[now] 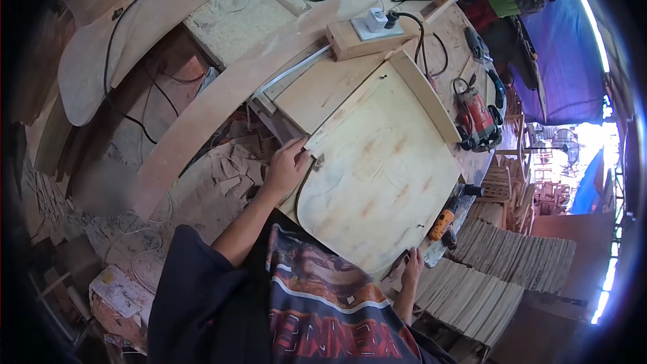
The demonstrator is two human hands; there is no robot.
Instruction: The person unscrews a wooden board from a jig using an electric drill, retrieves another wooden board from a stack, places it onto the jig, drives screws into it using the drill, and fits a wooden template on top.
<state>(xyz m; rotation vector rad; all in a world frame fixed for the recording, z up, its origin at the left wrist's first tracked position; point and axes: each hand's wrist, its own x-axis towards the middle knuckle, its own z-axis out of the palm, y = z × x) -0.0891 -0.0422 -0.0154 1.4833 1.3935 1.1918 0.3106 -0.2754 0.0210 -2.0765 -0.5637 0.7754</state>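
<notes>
A pale plywood panel (384, 175) with rounded near corners and brownish smudges lies in front of my body. My left hand (290, 163) grips its left edge, fingertips pressed together on the rim. At the panel's near right corner, my right hand (412, 268) holds the edge, its fingers partly hidden. A raised wooden strip (423, 96) stands along the panel's far right side. Beyond the left edge rests a flat wooden board (330, 87).
A long curved plywood strip (236, 84) crosses the left. A power socket sits on a wooden block (374, 39), with cables around it. On the right are a red router (478, 114), an orange power tool (442, 224) and stacked wooden sheets (472, 300). Another person (515, 1) stands far right.
</notes>
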